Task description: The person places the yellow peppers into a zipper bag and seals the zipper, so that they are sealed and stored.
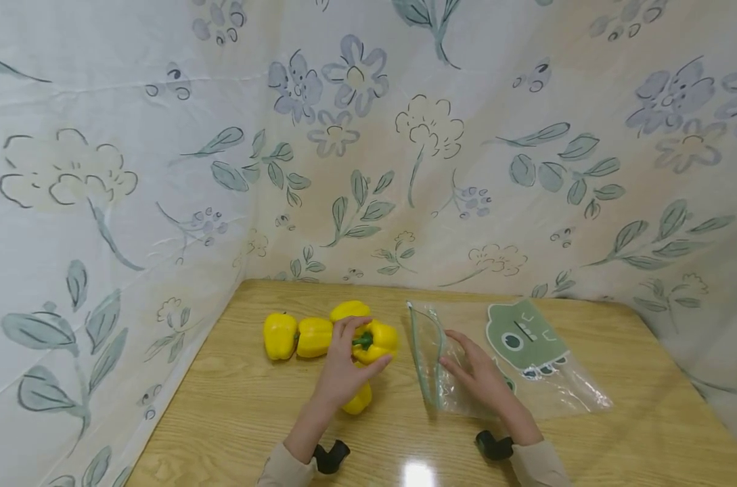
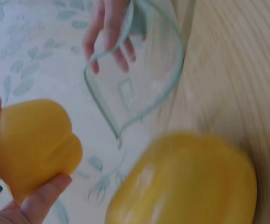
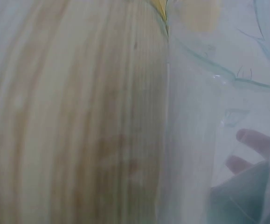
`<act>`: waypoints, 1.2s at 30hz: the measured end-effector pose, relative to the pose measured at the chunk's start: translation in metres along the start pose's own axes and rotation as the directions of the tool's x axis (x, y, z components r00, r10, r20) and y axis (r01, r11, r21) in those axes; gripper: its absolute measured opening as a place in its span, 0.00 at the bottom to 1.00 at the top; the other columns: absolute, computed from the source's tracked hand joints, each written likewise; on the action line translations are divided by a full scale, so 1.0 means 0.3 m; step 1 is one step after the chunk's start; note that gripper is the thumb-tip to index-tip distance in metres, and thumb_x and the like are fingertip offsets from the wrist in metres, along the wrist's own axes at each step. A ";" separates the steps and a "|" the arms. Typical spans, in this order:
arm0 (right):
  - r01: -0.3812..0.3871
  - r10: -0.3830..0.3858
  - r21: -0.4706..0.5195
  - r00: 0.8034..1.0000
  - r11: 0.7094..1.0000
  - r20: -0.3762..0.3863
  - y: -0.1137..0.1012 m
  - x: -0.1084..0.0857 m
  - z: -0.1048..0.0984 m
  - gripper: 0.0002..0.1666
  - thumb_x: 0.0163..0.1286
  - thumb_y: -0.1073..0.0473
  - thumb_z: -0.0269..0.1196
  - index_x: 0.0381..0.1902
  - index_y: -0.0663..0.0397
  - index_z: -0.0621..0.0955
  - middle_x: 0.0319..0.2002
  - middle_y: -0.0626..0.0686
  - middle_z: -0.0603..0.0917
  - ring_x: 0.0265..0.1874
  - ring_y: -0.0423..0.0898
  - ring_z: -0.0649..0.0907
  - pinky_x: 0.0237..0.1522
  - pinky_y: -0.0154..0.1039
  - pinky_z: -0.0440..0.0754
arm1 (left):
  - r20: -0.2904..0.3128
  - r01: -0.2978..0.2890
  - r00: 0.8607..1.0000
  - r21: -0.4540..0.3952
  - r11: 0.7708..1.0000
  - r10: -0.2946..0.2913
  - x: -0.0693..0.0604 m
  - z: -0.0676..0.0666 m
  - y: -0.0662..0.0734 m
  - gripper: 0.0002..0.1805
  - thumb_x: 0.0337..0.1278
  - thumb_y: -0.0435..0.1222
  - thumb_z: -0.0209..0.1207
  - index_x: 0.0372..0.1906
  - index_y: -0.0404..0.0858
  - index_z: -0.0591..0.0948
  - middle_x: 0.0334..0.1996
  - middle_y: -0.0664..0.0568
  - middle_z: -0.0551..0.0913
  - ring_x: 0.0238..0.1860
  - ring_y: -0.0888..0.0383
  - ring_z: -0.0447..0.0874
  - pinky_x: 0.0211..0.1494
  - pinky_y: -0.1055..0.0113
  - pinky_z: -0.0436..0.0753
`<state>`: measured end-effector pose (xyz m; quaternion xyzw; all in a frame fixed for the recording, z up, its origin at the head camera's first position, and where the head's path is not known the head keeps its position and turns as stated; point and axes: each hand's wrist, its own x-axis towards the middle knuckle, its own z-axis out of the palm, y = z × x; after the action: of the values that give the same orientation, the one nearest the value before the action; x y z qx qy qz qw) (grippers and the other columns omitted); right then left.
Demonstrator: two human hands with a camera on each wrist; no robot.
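A yellow bell pepper [image 1: 385, 338] with a green stem is gripped by my left hand [image 1: 338, 375], fingers above and thumb below. The left wrist view shows this pepper [image 2: 34, 144] raised beside the bag's mouth. My right hand [image 1: 484, 375] holds the rim of a clear zip bag [image 1: 566, 396] with a green dinosaur print. The bag's green-edged mouth gapes toward the peppers. Through the plastic, right-hand fingers [image 3: 256, 142] show in the right wrist view. Under and beside my left hand lie another yellow pepper [image 1: 359, 400] and one farther back [image 1: 350, 310].
Two more yellow peppers, one [image 1: 280, 336] at the far left and one [image 1: 315, 337] beside it, lie on the wooden table [image 1: 222, 412]. Black wrist mounts [image 1: 330, 457] sit at both wrists. Floral cloth [image 1: 368, 162] hangs behind and at the sides.
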<state>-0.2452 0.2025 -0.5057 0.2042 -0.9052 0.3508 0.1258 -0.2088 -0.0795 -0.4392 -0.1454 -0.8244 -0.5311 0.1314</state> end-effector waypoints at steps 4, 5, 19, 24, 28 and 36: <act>0.001 -0.001 0.004 1.000 1.000 -0.007 -0.001 0.001 -0.006 0.34 0.65 0.47 0.60 0.66 0.44 0.65 0.63 0.55 0.70 0.61 0.57 0.70 0.58 0.59 0.69 | 0.024 0.038 0.999 -0.023 0.999 -0.037 0.003 0.064 0.015 0.35 0.47 0.56 0.63 0.61 0.51 0.66 0.59 0.54 0.61 0.60 0.54 0.65 0.63 0.51 0.68; 0.004 -0.004 0.011 1.000 1.000 -0.007 -0.003 0.003 -0.006 0.33 0.64 0.47 0.60 0.66 0.45 0.65 0.63 0.54 0.70 0.61 0.57 0.70 0.58 0.59 0.69 | 0.024 0.046 0.999 -0.027 0.999 -0.045 0.003 0.079 0.017 0.36 0.48 0.56 0.63 0.61 0.50 0.65 0.59 0.54 0.61 0.61 0.54 0.65 0.63 0.51 0.68; 0.023 -0.023 0.015 1.000 1.000 -0.009 -0.005 0.022 0.005 0.34 0.64 0.48 0.61 0.65 0.44 0.65 0.63 0.56 0.71 0.60 0.59 0.71 0.57 0.60 0.70 | -0.004 0.115 0.993 -0.064 0.991 -0.115 -0.011 0.250 -0.045 0.35 0.59 0.54 0.55 0.66 0.46 0.57 0.62 0.48 0.59 0.61 0.53 0.65 0.65 0.50 0.67; 0.024 -0.024 0.023 1.000 0.999 -0.008 -0.006 0.017 -0.003 0.34 0.64 0.49 0.61 0.65 0.47 0.65 0.63 0.57 0.71 0.60 0.59 0.71 0.57 0.60 0.70 | -0.026 0.149 0.988 -0.110 0.983 -0.152 -0.010 0.292 -0.055 0.36 0.60 0.55 0.52 0.68 0.45 0.55 0.64 0.48 0.57 0.63 0.52 0.63 0.66 0.50 0.65; 0.027 -0.026 0.028 1.000 0.999 -0.012 -0.008 0.013 -0.009 0.33 0.64 0.50 0.61 0.65 0.46 0.65 0.63 0.57 0.71 0.60 0.59 0.71 0.57 0.60 0.70 | -0.029 0.178 0.983 -0.146 0.973 -0.184 -0.008 0.322 -0.058 0.36 0.61 0.55 0.51 0.68 0.43 0.55 0.65 0.47 0.57 0.64 0.52 0.62 0.66 0.49 0.64; 0.039 -0.038 0.032 0.999 0.999 -0.029 -0.008 0.012 -0.011 0.32 0.64 0.52 0.61 0.64 0.49 0.66 0.61 0.57 0.72 0.59 0.58 0.72 0.56 0.59 0.71 | -0.023 0.202 0.977 -0.191 0.961 -0.210 -0.001 0.390 -0.089 0.36 0.61 0.54 0.51 0.68 0.44 0.54 0.65 0.46 0.56 0.65 0.52 0.59 0.68 0.49 0.61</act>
<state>-0.2469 0.2022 -0.5004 0.2186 -0.8935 0.3658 0.1419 -0.2258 0.0168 -0.5086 -0.0591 -0.7782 -0.6202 0.0791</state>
